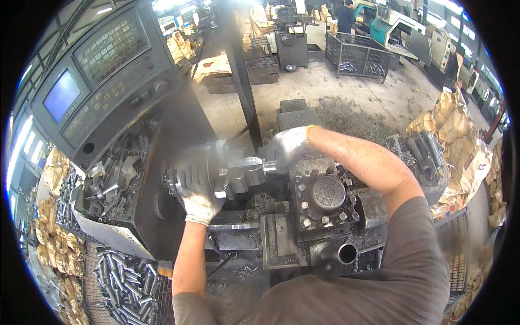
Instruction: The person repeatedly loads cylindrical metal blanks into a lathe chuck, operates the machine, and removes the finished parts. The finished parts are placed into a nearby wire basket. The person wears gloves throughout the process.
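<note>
Both my hands wear whitish work gloves at a lathe. My left hand (196, 181) lies over the near side of the round lathe chuck (221, 154), its darkened fingers stretched along the curved surface. Stepped steel jaws (244, 177) stick out from the chuck's right face. A short shiny metal tube (269, 167) projects from between the jaws. My right hand (287, 146) reaches in from the right and is closed at the tube's outer end; its fingertips are partly hidden and blurred. Just right of it sits the square tool post (327, 195) with several bolts.
A control panel (108, 70) with a lit screen stands at the left. Below it, a tray (116, 179) holds metal parts and chips. Cut tubes (124, 284) fill a mesh crate at lower left. Crumpled brown paper (455, 141) lies at right. A person (345, 19) stands far back.
</note>
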A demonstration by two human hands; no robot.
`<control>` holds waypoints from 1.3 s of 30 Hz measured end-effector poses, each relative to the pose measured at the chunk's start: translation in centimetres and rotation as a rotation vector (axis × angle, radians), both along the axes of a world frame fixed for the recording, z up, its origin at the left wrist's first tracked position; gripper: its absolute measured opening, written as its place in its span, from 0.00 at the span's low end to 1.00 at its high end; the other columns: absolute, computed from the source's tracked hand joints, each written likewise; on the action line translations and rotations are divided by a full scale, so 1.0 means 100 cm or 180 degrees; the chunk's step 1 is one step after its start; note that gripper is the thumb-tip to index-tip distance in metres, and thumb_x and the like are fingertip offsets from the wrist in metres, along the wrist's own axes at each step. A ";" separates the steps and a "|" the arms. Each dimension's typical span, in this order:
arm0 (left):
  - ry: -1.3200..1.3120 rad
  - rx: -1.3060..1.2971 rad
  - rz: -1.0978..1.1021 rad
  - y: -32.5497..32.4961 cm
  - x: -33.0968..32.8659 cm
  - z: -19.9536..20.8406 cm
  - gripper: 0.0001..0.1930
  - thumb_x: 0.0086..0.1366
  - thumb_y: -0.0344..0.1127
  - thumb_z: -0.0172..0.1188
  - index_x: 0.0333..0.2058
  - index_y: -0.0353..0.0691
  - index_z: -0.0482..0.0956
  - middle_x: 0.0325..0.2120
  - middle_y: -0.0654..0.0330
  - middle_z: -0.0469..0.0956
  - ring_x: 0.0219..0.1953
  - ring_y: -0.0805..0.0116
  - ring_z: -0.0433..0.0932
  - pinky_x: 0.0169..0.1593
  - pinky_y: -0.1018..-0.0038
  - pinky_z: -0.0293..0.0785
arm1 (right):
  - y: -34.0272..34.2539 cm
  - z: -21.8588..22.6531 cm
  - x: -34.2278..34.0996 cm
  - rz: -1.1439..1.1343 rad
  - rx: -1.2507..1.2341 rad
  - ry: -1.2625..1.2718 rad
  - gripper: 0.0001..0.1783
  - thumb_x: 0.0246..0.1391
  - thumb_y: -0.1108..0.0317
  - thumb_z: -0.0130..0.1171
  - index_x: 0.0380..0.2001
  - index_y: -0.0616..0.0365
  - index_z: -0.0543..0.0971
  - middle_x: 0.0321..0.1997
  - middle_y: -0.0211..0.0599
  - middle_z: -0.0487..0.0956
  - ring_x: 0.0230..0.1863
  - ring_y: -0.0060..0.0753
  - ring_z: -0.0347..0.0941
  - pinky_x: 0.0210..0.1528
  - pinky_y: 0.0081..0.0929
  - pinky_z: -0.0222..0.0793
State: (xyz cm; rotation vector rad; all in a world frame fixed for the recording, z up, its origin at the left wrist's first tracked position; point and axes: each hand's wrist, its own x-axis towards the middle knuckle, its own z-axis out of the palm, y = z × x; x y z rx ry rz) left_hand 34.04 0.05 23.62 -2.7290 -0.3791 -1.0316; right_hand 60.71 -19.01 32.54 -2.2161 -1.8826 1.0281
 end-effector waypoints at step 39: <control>-0.1329 -0.6931 -0.2446 -0.218 -0.078 -0.024 0.43 0.65 0.50 0.73 0.69 0.31 0.67 0.63 0.51 0.75 0.67 0.57 0.74 0.71 0.58 0.67 | -0.160 -0.025 -0.272 -0.2071 0.2150 -0.1299 0.51 0.44 0.54 0.77 0.69 0.58 0.67 0.52 0.54 0.81 0.49 0.56 0.85 0.46 0.46 0.85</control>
